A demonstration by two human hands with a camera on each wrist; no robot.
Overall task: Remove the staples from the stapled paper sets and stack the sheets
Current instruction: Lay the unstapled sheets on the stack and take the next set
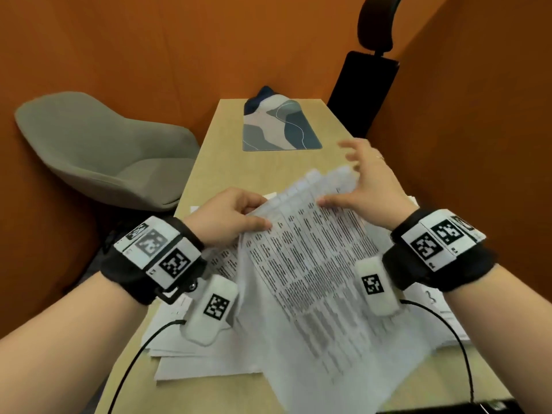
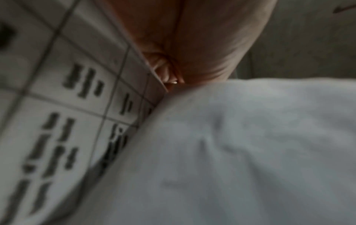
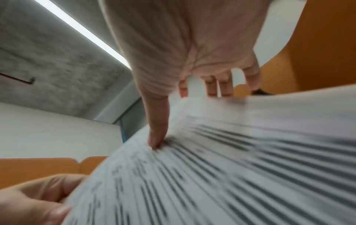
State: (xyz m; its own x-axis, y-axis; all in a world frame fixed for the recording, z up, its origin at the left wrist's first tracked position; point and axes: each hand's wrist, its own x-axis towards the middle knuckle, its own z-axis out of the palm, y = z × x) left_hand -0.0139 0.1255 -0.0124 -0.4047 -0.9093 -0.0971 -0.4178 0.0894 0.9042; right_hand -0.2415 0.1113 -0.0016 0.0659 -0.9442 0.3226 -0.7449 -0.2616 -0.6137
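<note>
I hold a set of printed sheets point(image 1: 313, 264) tilted up off the wooden table point(image 1: 206, 162). My left hand point(image 1: 236, 213) pinches its upper left corner, thumb on the printed face. In the left wrist view the palm point(image 2: 192, 38) sits against the printed table point(image 2: 57, 106), with a blank sheet back point(image 2: 231, 152) in front. My right hand point(image 1: 367, 180) has its thumb point(image 3: 158, 129) pressed on the printed face point(image 3: 231, 167), and its spread, blurred fingers point(image 3: 217, 85) reach past the top edge. No staple shows in any view.
Loose white sheets point(image 1: 185, 348) lie in an untidy pile under my hands, with more at the right point(image 1: 442, 306). A patterned mouse pad point(image 1: 280, 127) lies at the far end. A grey chair point(image 1: 98, 150) stands left, a black chair point(image 1: 364, 91) behind, between orange walls.
</note>
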